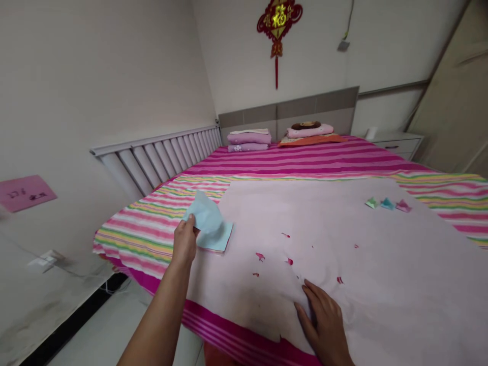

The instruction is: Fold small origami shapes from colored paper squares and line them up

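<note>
Bed [305,157] with a pale sheet [343,239] spread over it, blue paper lifted near its left edge.

Left hand [185,240] pinches the top blue paper [206,216] off the stack [219,239]; right hand [324,320] lies flat, open, at the near edge. A thin pinch might crease or drop it.

We see only our own two arms, both bare from the forearm down, no sleeves in view. Our left hand [185,243] and right hand [324,317] wear no gloves, rings, watch or bands that we can make out. Fingernails are short and unpainted, as far as the picture shows.
</note>
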Demonstrator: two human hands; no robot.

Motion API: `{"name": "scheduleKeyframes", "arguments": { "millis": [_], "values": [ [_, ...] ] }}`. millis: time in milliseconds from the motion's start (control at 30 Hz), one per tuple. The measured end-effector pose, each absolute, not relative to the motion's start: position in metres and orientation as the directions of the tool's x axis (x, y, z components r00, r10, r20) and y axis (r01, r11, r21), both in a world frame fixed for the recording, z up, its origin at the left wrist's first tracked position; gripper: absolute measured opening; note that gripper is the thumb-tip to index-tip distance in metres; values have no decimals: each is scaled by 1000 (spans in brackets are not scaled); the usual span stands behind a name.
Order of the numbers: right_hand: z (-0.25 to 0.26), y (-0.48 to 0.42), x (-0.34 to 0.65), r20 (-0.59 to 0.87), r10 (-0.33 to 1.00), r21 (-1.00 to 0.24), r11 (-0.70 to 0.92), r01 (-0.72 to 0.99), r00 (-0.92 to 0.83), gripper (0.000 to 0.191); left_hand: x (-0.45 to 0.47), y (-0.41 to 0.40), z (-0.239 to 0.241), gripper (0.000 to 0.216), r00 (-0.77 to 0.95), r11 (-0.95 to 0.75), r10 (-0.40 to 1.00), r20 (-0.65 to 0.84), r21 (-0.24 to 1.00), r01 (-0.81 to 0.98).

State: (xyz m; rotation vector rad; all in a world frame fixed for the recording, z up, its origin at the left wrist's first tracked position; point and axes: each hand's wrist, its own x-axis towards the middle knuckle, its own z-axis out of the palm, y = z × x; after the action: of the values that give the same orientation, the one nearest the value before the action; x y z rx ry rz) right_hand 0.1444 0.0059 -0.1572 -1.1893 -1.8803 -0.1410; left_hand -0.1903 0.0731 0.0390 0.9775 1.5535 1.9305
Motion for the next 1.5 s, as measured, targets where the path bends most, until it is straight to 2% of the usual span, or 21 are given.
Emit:
{"name": "scheduleKeyframes", "arguments": {
  "millis": [133, 200, 233, 367, 467, 567, 667, 800, 933, 967, 1033, 1100, 1133, 1200, 1267, 1433, 1500],
  "values": [
    [-143, 5, 145, 707, 696, -410, 545, 731, -123, 36, -150, 56, 49, 17, -515, -225, 848, 124, 964, -138],
    [-125, 3, 146, 704, 706, -468, 546, 695, -80, 36, -129, 49, 49, 14, -410, -148, 912, -28, 908, -393],
    [-113, 2, 147, 714, 699, -498, 549, 671, -42, 35, -118, 45, 47, 12, -363, -114, 929, -69, 881, -459],
    [-56, -1, 151, 743, 668, -575, 602, 554, 45, 35, -74, 34, 42, 8, -245, -26, 961, -128, 840, -542],
    [-21, -2, 150, 685, 726, -668, 594, 450, 59, 43, -43, 25, 41, 14, -100, 38, 989, -104, 855, -516],
    [-4, -2, 145, 514, 854, -834, 477, 278, 78, 51, -20, 17, 42, 28, 64, 82, 996, -60, 898, -433],
    [3, -3, 141, 338, 938, -940, 333, 68, 83, 52, -6, 12, 42, 33, 100, 63, 994, -38, 963, -260],
    [7, -5, 139, 197, 979, -960, 184, -209, -43, 35, 4, 8, 40, 31, 150, -21, 988, 29, 998, -53],
    [7, -5, 143, 132, 986, -920, 83, -384, -104, 30, 8, 7, 43, 20, 147, -220, 967, 206, 972, 85],
    [7, -5, 144, 115, 989, -912, 65, -405, -99, 29, 8, 7, 44, 19, 104, -266, 961, 255, 956, 119],
    [6, -4, 147, 80, 995, -906, 47, -421, -60, 28, 7, 9, 43, 40, -18, -277, 959, 284, 947, 161],
    [5, -3, 150, 52, 999, -905, 39, -425, -18, 27, 5, 12, 39, 63, -66, -178, 981, 185, 979, 102],
    [5, -2, 152, 42, 999, -904, 36, -426, -6, 27, 4, 12, 36, 65, -18, -98, 995, 99, 995, 36],
    [5, -1, 154, 31, 1000, -904, 27, -426, -2, 26, 3, 12, 29, 51, 168, 64, 985, -50, 995, -76],
    [6, 0, 157, 30, 1000, -912, 25, -410, -7, 25, 2, 9, 24, 33, 282, 139, 953, -106, 985, -101],
    [11, 1, 167, 15, 1000, -943, 13, -332, -4, 24, -2, 3, 25, 21, 386, 166, 912, -136, 985, -45],
    [11, 1, 171, -11, 1000, -940, -14, -340, -12, 24, -7, 5, 27, 19, 375, 160, 916, -142, 987, -17]
  ]
}}
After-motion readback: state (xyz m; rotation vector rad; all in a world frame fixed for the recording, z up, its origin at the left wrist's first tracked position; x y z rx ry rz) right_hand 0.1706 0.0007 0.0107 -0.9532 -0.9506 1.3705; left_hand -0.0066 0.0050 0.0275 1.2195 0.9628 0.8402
